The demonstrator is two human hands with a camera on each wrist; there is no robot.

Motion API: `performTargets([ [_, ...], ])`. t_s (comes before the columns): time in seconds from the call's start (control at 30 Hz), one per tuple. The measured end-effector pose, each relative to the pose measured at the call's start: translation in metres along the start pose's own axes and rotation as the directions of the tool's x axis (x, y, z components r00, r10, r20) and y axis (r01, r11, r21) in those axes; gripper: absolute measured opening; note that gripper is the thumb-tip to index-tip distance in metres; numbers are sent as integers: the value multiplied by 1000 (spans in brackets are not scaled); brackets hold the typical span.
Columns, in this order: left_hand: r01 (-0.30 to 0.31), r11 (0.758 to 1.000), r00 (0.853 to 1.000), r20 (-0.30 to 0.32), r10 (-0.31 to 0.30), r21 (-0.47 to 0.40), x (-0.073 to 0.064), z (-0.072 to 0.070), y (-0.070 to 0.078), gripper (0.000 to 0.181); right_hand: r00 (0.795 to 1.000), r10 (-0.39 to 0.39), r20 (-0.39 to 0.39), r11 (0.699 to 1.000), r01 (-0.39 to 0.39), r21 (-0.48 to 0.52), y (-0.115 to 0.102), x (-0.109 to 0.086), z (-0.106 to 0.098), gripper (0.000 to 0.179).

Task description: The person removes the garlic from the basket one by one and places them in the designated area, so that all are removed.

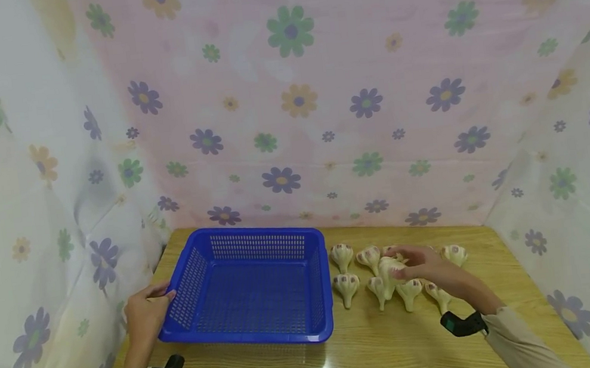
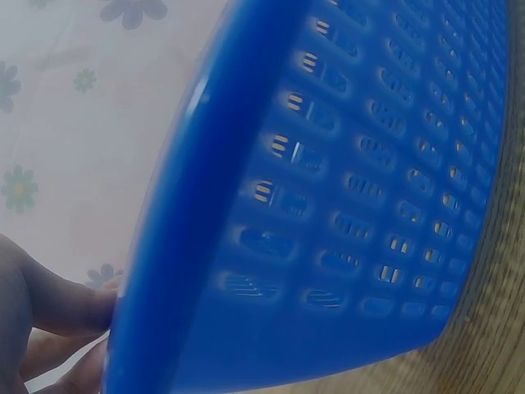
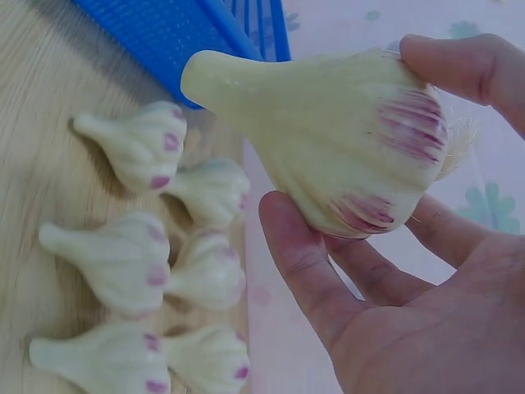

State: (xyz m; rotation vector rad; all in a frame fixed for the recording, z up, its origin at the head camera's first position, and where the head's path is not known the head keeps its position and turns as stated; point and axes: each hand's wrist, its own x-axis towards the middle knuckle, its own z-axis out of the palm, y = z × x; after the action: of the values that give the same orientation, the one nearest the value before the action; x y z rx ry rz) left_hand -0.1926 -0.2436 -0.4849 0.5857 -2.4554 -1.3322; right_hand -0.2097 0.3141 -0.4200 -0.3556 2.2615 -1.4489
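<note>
A blue plastic basket (image 1: 257, 290) with slotted walls is on the left part of the table, and no garlic shows in it. My left hand (image 1: 147, 316) pinches its left rim; the left wrist view shows thumb and fingers at the rim (image 2: 176, 213). In my right hand (image 1: 425, 266) is a garlic bulb (image 3: 344, 139), white with purple streaks, gripped between thumb and fingers around its root end. The held bulb is above several other garlic bulbs (image 3: 107, 263) that lie in two rows, partly hidden by the hand in the head view.
The wooden table (image 1: 378, 355) carries the basket and the bulbs, two of which, like this bulb (image 1: 346, 286), lie right beside the basket's right wall. Flowered cloth (image 1: 297, 106) hangs behind the table and at both sides. A single bulb (image 1: 455, 255) lies farthest right.
</note>
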Motion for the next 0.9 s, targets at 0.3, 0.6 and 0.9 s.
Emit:
performTargets([
  [0.3, 15, 1000, 1000, -4, -15, 13, -1, 1, -1, 29, 997, 79, -22, 996, -79, -38, 12, -17, -16, 57],
  [0.6, -11, 1000, 1000, -20, 11, 11, 0, 3, 1, 28, 994, 103, -36, 994, -105, -41, 29, -31, -25, 61],
  [0.9, -31, 999, 999, -39, 32, 10, 0, 2, -1, 26, 986, 154, -60, 987, -157, -44, 37, -39, -31, 60],
])
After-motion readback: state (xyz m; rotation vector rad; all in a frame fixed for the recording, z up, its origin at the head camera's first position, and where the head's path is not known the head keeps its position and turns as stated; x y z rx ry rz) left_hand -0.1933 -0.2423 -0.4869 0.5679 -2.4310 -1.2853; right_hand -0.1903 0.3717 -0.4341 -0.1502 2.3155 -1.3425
